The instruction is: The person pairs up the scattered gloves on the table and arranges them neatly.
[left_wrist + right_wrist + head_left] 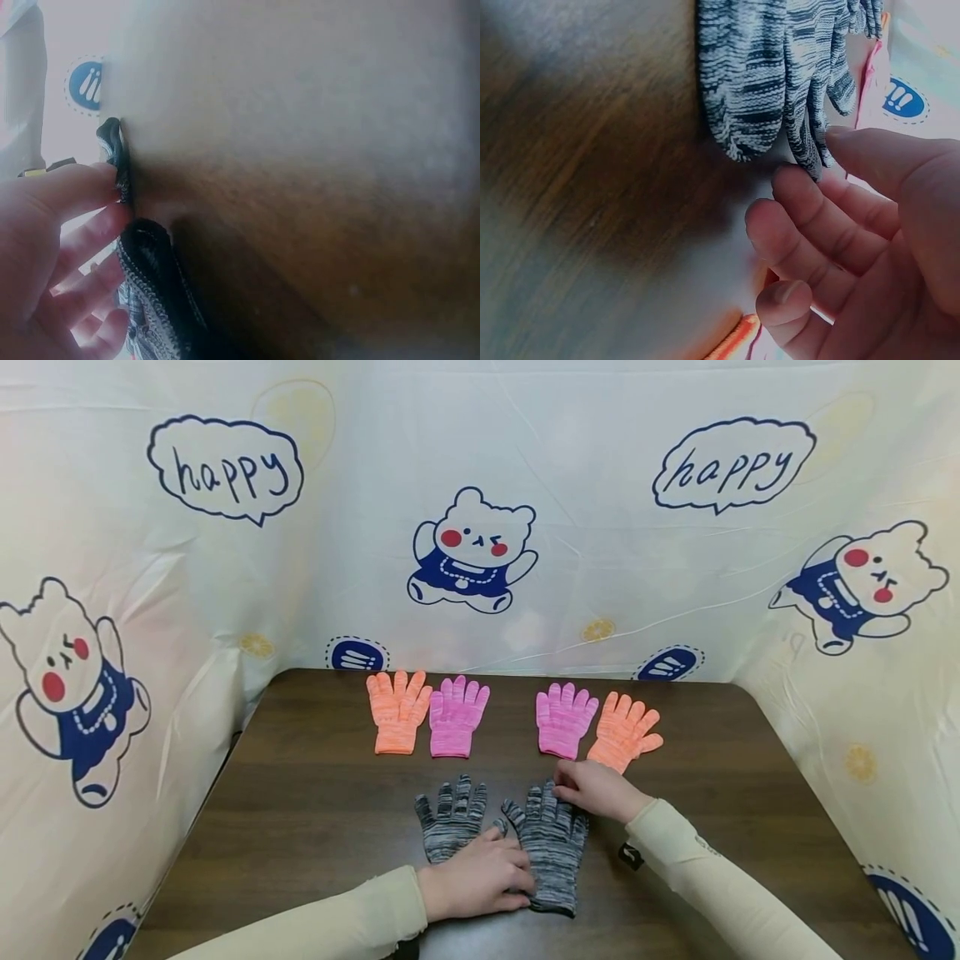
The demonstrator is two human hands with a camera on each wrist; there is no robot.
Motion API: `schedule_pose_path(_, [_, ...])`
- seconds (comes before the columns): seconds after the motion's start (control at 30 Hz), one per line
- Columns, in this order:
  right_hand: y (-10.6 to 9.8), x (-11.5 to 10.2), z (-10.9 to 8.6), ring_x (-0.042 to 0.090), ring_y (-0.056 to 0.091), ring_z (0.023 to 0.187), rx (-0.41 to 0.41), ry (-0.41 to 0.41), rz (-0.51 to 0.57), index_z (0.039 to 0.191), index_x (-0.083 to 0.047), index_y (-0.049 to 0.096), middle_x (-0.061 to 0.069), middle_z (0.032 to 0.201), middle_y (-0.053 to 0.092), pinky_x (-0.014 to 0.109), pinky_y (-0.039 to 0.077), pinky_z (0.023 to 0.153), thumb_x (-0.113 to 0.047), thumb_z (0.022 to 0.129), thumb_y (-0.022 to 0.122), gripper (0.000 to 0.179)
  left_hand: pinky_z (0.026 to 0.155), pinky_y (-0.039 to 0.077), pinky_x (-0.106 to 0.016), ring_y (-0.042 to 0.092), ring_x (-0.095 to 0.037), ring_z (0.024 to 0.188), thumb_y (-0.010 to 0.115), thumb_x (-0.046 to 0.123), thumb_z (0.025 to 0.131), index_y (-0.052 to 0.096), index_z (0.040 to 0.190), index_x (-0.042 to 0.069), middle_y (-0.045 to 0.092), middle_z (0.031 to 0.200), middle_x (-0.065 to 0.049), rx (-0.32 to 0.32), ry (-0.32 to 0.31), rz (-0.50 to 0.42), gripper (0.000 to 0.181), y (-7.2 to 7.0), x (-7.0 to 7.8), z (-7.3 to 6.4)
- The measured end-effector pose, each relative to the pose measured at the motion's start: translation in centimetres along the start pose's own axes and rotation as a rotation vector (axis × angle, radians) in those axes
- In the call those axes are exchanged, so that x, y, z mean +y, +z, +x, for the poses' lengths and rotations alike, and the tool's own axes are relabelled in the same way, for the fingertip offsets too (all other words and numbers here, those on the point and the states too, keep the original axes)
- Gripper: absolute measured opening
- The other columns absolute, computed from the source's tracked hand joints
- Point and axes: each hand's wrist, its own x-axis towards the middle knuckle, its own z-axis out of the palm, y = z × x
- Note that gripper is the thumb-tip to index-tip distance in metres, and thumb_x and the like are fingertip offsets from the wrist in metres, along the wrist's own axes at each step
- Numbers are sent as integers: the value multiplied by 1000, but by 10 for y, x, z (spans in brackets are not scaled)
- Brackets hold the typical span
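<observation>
Two grey-and-black knitted gloves lie side by side on the table, the left one (450,827) and the right one (553,856), fingers pointing away from me. My left hand (480,874) covers the lower part of the left glove. Its thumb and forefinger pinch a black cuff edge (114,142), which appears to be the right glove's, while its other fingers are spread. At the far end of the right glove, my right hand (600,789) pinches a fingertip of the knitted fabric (810,154) between thumb and fingers.
Behind lie an orange glove (397,714) and a pink glove (457,718) on the left. Another pink glove (565,720) and orange glove (622,731) lie on the right, close to my right hand. Printed cloth (600,568) encloses the back and sides of the brown table (300,827).
</observation>
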Motion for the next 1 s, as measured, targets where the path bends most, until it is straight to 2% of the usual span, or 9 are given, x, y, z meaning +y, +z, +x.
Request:
schedule_pose_path(0.3, [3, 5, 2, 8, 49, 61, 14, -10, 18, 104, -11, 66, -7, 73, 57, 25, 45, 57, -21, 97, 74, 14, 76, 30, -20, 56, -2, 93, 72, 36, 99, 79, 103, 32, 68, 99, 19, -4, 5, -7, 9, 1, 0, 1])
schedule_pose_path(0.73, [7, 12, 3, 8, 50, 63, 14, -34, 53, 94, -18, 65, -9, 72, 55, 26, 45, 59, -18, 98, 73, 9, 75, 32, -16, 54, -2, 91, 74, 32, 97, 78, 102, 30, 68, 97, 17, 32, 1, -41, 7, 4, 2, 0])
schedule_pose_path(1.0, [-4, 5, -3, 7, 50, 63, 34, -47, 37, 95, -17, 65, -9, 73, 55, 25, 45, 60, -16, 98, 72, 7, 75, 30, -17, 54, -2, 91, 73, 32, 98, 78, 103, 30, 69, 98, 17, 50, 6, -36, 7, 4, 2, 0])
